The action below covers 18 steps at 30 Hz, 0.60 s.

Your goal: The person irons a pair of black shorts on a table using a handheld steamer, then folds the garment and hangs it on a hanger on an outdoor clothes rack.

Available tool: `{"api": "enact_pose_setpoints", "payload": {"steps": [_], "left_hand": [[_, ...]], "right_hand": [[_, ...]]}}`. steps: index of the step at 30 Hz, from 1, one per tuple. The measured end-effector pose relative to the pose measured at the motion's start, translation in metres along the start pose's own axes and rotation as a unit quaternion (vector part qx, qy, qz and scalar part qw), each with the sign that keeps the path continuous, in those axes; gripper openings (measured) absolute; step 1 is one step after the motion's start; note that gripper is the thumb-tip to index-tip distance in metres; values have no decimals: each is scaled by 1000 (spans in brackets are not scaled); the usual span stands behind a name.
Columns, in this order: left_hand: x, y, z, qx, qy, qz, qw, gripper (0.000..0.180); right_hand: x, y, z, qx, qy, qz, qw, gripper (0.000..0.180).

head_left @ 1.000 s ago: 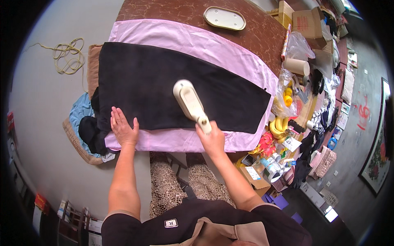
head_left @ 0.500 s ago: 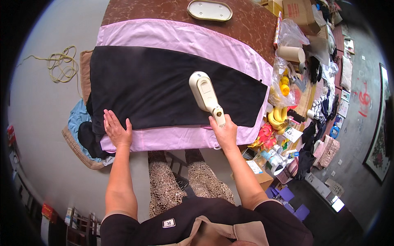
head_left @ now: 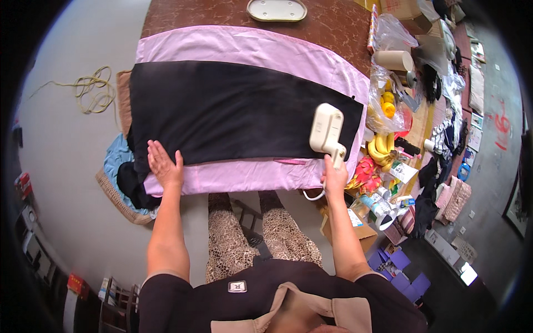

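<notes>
A black garment [head_left: 222, 111] lies spread on a pink cloth [head_left: 222, 177] over a brown marbled table [head_left: 211, 14]. My left hand [head_left: 166, 166] rests flat, fingers stretched, on the garment's near left edge and the pink cloth. In my right hand [head_left: 335, 180] is the handle of a cream-white handheld garment steamer [head_left: 326, 127]. Its head is over the garment's narrower right end; whether it touches the fabric I cannot tell. A white cord hangs below my right hand. Faint creases run across the black fabric nearer its left half.
A white oval tray [head_left: 276, 10] stands at the table's far edge. Along the right lie bananas [head_left: 381, 151], dragon fruit [head_left: 365, 173], a plastic bag of yellow fruit [head_left: 388, 105] and bottles [head_left: 373, 205]. A basket [head_left: 119, 198] with clothes sits at the left; yellow rope [head_left: 94, 91] lies on the floor.
My right hand has carried the steamer to the right, from the garment's middle to near its right end, and the steamer has turned. My left hand stays on the near left edge.
</notes>
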State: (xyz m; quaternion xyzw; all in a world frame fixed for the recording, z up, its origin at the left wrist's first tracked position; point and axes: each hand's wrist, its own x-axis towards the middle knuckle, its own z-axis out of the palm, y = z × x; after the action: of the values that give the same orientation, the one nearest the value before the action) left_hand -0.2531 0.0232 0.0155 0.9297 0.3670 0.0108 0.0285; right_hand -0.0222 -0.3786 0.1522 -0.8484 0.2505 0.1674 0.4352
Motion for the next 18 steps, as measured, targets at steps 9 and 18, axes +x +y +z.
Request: {"api": "enact_pose_setpoints", "payload": {"steps": [9,18], "left_hand": [[-39,42,-45,-202,-169,93,960,25],[-5,165,-49,-639,-149,-635,408,19]], "right_hand": [[-63,-25,-45,146,-50,14,988,17],[-86,-50,-45,144,-92,-15,985,21]]}}
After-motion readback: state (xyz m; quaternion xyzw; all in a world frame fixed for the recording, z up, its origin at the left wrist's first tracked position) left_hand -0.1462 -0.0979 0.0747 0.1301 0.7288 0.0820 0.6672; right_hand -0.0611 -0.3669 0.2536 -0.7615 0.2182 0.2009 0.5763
